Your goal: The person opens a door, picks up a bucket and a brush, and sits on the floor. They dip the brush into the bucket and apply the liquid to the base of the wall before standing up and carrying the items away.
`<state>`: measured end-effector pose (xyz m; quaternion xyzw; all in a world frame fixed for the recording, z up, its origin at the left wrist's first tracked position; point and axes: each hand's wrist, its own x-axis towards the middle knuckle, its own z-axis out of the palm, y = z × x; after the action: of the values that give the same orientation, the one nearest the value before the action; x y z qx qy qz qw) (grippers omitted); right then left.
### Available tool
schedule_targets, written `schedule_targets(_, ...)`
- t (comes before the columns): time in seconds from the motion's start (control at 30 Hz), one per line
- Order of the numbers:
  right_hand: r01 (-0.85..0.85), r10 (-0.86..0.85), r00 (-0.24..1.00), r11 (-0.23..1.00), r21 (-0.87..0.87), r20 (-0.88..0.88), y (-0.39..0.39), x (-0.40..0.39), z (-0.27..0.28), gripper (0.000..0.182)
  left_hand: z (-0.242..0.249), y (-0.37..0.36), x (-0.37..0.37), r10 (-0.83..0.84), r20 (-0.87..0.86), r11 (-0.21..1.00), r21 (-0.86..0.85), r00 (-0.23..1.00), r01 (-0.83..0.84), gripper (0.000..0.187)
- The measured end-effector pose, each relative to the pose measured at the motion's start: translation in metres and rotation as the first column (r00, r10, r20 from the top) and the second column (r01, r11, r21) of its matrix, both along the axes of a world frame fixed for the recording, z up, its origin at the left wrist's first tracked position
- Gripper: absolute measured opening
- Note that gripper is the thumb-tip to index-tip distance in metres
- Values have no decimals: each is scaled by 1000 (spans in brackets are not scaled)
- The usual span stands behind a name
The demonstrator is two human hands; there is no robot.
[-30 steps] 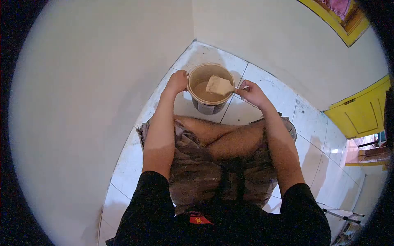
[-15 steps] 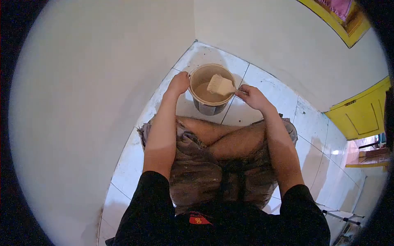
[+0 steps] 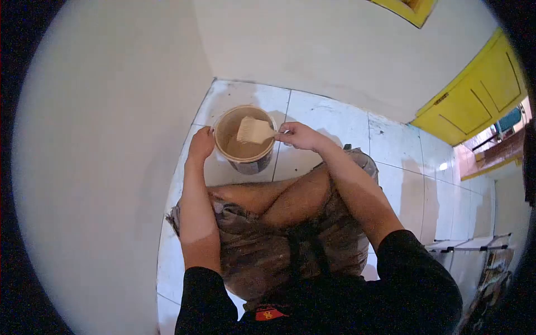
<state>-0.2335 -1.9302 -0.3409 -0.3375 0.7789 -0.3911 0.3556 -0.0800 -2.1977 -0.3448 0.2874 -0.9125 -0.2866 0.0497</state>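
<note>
A round bucket [image 3: 251, 166] with a pale rim stands on the tiles before my crossed legs, light brown liquid inside it. My left hand [image 3: 201, 143] grips the bucket by the left side of its rim. Over the bucket's opening lies a wide brush [image 3: 255, 130], its cream bristles pointing left. The brush's handle is pinched in my right hand [image 3: 297, 137], at the right side of the rim.
Pale walls [image 3: 111, 139] meet in a corner beyond the bucket. White floor tiles [image 3: 391, 147] run to the right toward a yellow door [image 3: 474, 95]. A folding rack [image 3: 472, 243] stands at the lower right.
The view has turned, so the bucket and both hands appear further left and lower. My hands keep their hold on the bucket and the brush, and the bristles now point more directly left.
</note>
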Motion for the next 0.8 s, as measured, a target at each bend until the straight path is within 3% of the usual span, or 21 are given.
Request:
schedule_targets(0.03, -12, 13, 996, 1000, -11, 85, -1, 0, 0, 33, 3, 0, 1, -3, -3, 998, -66, 1000, 3, 29)
schedule_targets(0.23, -6, 7, 986, 1000, -7, 166, 1, 0, 5, 30, -15, -12, -4, 17, 8, 998, 56, 1000, -17, 30)
schedule_targets(0.3, 0, 0, 981, 1000, 0, 193, -1, 1, 4, 29, -4, -4, -1, 17, 1, 1000, 6, 1000, -17, 30)
schedule_targets(0.37, -1, 5, 986, 1000, -23, 168, -1, 1, 2, 30, -2, -2, 0, 24, 2, 999, -47, 1000, -23, 30)
schedule_targets(0.43, -7, 12, 987, 1000, -28, 162, -1, 3, 1, 30, -8, -6, -2, 23, 21, 999, 47, 1000, -24, 31)
schedule_targets(0.57, 23, -21, 990, 1000, -18, 139, -3, 7, 6, 22, -17, -13, -4, -17, 30, 1000, -2, 999, 17, 31)
schedule_targets(0.67, 48, -40, 984, 998, -44, 173, -2, 5, 3, 22, -25, -17, -6, 10, -18, 998, 60, 1000, -9, 31)
schedule_targets(0.73, 12, -6, 998, 995, -103, 55, -2, 4, -4, 22, -23, -16, -5, -16, -1, 1000, 7, 1000, 16, 31)
schedule_targets(0.8, 34, -29, 999, 992, -122, 45, 2, -1, -1, 22, -18, -12, -3, -5, 1, 1000, 26, 1000, 5, 32)
